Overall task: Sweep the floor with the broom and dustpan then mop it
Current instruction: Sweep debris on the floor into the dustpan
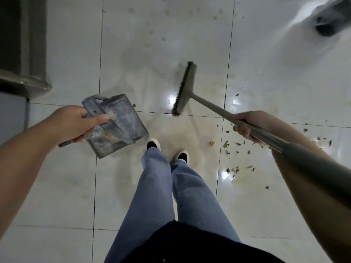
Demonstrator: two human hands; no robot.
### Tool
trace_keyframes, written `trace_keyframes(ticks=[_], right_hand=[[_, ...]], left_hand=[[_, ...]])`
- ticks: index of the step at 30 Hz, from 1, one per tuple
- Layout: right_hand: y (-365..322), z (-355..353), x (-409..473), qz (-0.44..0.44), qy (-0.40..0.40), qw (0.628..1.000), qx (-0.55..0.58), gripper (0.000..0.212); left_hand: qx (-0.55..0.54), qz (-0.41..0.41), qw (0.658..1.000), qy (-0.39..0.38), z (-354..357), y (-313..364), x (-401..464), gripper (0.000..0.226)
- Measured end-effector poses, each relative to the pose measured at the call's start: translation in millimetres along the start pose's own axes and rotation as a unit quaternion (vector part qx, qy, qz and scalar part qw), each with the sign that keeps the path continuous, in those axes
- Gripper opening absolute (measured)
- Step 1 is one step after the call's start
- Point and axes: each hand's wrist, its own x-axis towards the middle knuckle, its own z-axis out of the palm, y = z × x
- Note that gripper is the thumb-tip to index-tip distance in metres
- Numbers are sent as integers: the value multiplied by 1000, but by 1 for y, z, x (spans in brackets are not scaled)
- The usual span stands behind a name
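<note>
1. The left hand [74,123] is seen at middle left of the frame, its fingers and thumb curled round the flat metal handle of a grey dustpan [118,126].
2. The dustpan is held in the air above the floor, tilted, with its open tray turned toward the lower centre of the frame; its metal is scuffed and dusty.
3. The right hand [248,126] is seen at middle right, wrapped round the pale handle of a broom [185,90].
4. The two hands are held well apart, one on each side of the frame, each bare forearm reaching in from a lower corner.
5. The broom handle is angled from the lower right up toward the centre, where the long brush head with dark bristles is seen above the middle of the frame; whether the bristles touch the floor cannot be told.
6. Scattered debris [235,149], small green and dark bits, is spread on the floor at the right, below and beside the right hand, apart from the brush head.
7. The floor [72,54] is made of large glossy white tiles with dark joints, marked by faint yellowish stains and bright light reflections.
8. Two legs in light blue jeans [171,186] are seen at lower centre, ending in dark shoes [152,145] with white edges, just below and right of the dustpan.
9. A dark grey furniture edge [24,54] fills the upper left corner.
10. A blurred dark shape [330,21] lies at the upper right corner.
</note>
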Motion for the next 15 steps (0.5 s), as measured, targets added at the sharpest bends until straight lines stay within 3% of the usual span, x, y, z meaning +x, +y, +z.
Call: trace_keyframes(ticks=[2, 5, 10, 15], right_hand=[[-28, 28, 20, -24, -48, 998, 33, 23], [-66, 67, 40, -45, -62, 997, 32, 16], [-83, 51, 53, -40, 43, 998, -12, 13], [-40, -25, 26, -7, 119, 988, 98, 18]], left_hand=[[29, 12, 999, 4, -7, 4, 9, 63], [48, 33, 998, -4, -21, 14, 27, 68], [-4, 38, 999, -21, -44, 38, 66, 64], [-22, 71, 997, -29, -57, 87, 93, 53]])
